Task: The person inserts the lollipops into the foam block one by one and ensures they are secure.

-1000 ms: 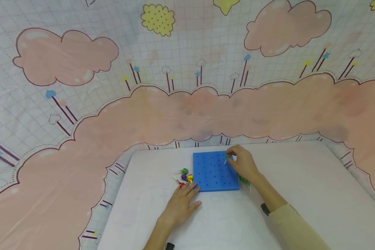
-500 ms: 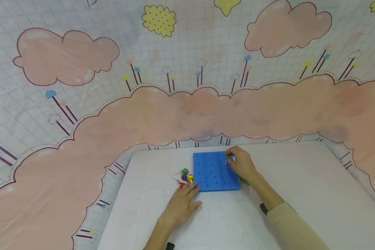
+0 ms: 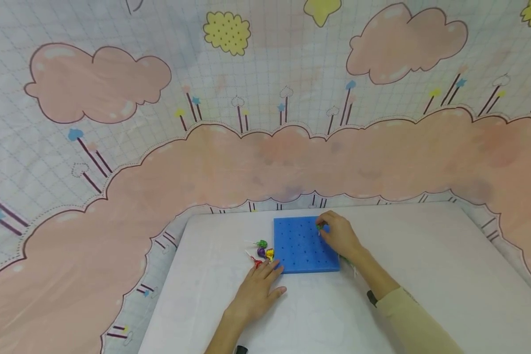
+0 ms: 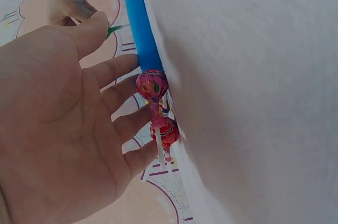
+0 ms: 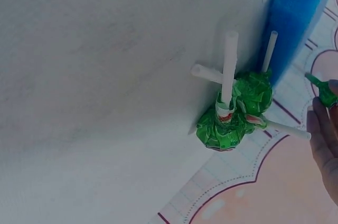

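Soft, even light fills the head view, bright and free of glare, with only faint shadows on the white bench [image 3: 318,314]. Its edges bow outward as through a wide lens. Both wrist views are dimmer, greyish and slightly soft.

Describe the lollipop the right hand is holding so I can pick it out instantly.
Find the blue foam board on the white table. At its far right corner, the right hand pinches a green-wrapped lollipop. It alone is over the board; the others lie on the table beside it.
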`<state>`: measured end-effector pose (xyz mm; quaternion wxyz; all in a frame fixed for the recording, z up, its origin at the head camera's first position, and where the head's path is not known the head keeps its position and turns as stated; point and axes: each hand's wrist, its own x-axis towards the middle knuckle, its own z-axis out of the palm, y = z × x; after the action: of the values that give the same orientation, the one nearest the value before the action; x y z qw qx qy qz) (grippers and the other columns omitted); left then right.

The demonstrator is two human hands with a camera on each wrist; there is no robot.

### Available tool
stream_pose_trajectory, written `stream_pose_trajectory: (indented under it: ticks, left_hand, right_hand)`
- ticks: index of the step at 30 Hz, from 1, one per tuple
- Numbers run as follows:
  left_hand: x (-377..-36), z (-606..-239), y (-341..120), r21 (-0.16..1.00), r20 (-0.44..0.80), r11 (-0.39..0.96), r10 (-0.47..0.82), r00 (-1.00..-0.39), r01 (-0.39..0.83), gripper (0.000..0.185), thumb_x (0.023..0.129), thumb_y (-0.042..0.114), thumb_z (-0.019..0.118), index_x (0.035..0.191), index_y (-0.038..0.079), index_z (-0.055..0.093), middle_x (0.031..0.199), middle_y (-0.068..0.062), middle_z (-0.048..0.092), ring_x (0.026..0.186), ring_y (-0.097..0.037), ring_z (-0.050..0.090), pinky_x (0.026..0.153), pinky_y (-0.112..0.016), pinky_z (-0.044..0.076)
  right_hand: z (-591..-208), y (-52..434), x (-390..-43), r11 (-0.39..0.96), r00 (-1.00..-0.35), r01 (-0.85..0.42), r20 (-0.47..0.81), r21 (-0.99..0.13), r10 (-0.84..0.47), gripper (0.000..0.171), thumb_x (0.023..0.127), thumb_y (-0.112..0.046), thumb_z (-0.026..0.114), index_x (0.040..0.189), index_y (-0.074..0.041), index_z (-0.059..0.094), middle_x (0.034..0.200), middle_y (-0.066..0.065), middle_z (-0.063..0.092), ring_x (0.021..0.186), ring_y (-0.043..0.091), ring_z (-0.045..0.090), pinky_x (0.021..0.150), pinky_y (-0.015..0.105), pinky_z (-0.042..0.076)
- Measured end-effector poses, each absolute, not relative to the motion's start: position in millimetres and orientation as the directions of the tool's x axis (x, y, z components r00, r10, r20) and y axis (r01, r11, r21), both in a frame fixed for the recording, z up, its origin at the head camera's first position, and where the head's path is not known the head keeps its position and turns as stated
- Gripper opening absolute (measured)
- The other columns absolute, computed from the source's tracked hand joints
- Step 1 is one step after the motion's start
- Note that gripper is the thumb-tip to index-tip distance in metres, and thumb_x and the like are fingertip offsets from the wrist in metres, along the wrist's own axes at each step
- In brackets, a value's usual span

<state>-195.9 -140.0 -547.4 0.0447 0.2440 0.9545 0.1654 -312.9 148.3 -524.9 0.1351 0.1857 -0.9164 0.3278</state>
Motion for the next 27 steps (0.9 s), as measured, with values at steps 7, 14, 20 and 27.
stream_pose_trajectory:
  ticks: [7,14,20,27]
  left_hand:
    - [-195.4,-550.2,-139.9,0.329,-0.007,0.832,0.475,-0.88,0.447,0.059,0.108,0.046,0.054,0.157,0.015,0.049,0.168,-0.005,0.036,0.156,-0.034,0.028,0.124,-0.059,0.027]
    - [-194.5,-549.4,-138.7,0.335,0.004,0.83,0.472,-0.882,0.446,0.059,0.108,0.046,0.054,0.157,0.015,0.049,0.168,-0.006,0.036,0.156,-0.034,0.028,0.124,-0.06,0.027]
    - [-194.4,-549.9,-138.3,0.337,0.011,0.829,0.471,-0.882,0.447,0.059,0.107,0.046,0.054,0.157,0.015,0.049,0.167,-0.006,0.038,0.156,-0.034,0.029,0.124,-0.06,0.026]
    - [-193.4,-551.0,-139.0,0.328,0.013,0.828,0.478,-0.878,0.455,0.059,0.107,0.046,0.055,0.156,0.014,0.05,0.167,-0.006,0.038,0.156,-0.034,0.029,0.123,-0.061,0.028]
  right_hand:
    - [-528.3,146.2,-311.7,0.719,-0.881,-0.451,0.395,-0.529,-0.262,0.023,0.088,0.005,0.078,0.11,-0.002,0.074,0.109,0.006,0.071,0.1,0.023,0.07,0.089,0.04,0.061]
    - [-528.6,146.9,-311.9,0.72,-0.875,-0.457,0.409,-0.523,-0.259,0.023,0.087,0.006,0.079,0.107,-0.003,0.074,0.11,0.007,0.072,0.101,0.024,0.071,0.09,0.042,0.061]
    - [-526.7,148.1,-311.0,0.731,-0.876,-0.455,0.402,-0.508,-0.266,0.023,0.088,0.004,0.079,0.108,-0.005,0.075,0.111,0.006,0.072,0.102,0.025,0.071,0.091,0.041,0.061]
    - [-527.3,152.0,-309.5,0.767,-0.865,-0.464,0.416,-0.444,-0.282,0.027,0.086,-0.001,0.083,0.111,-0.007,0.075,0.109,0.006,0.073,0.101,0.028,0.073,0.087,0.043,0.062]
